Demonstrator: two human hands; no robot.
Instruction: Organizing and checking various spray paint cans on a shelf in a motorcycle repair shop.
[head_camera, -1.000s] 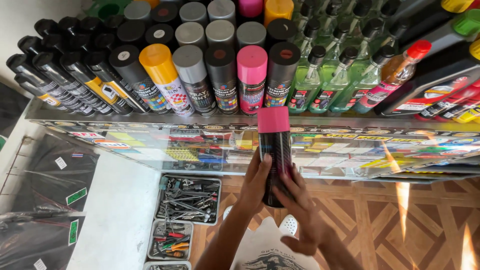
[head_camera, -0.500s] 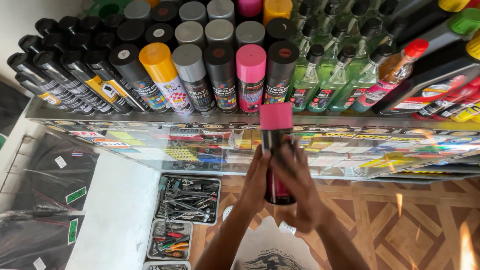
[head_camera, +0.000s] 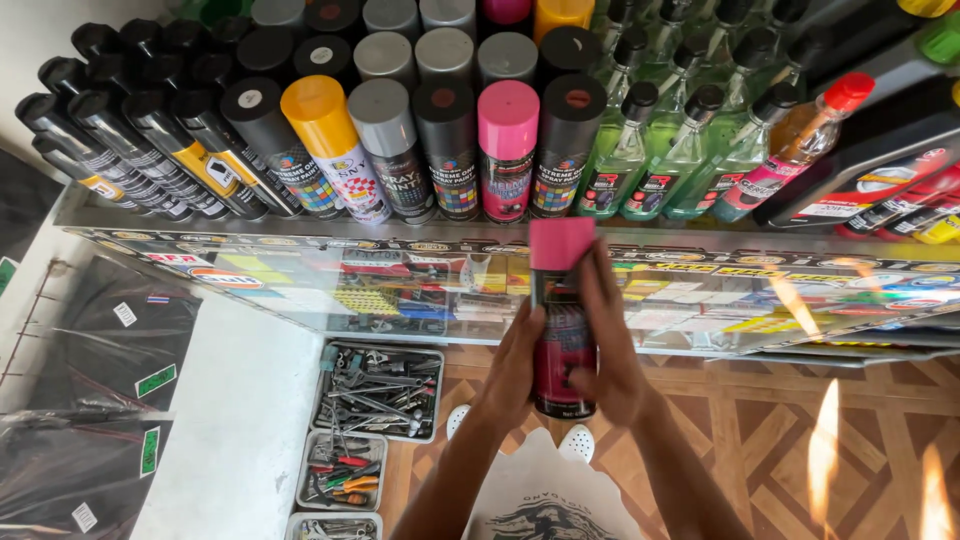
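A pink-capped spray can (head_camera: 562, 330) is gripped upright between left hand (head_camera: 512, 372) and right hand (head_camera: 612, 350), just below the glass shelf (head_camera: 300, 270)

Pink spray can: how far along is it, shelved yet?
Not shelved. Both hands, left hand and right hand, hold the pink-capped spray can upright below the glass shelf. One matching pink can already stands in the row. Placing it remains.

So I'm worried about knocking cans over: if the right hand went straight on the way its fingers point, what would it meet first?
The right hand, holding the pink-capped spray can, points up toward the glass shelf. It would likely meet the shelf's front edge first, then the pink can standing there, though depth is unclear.
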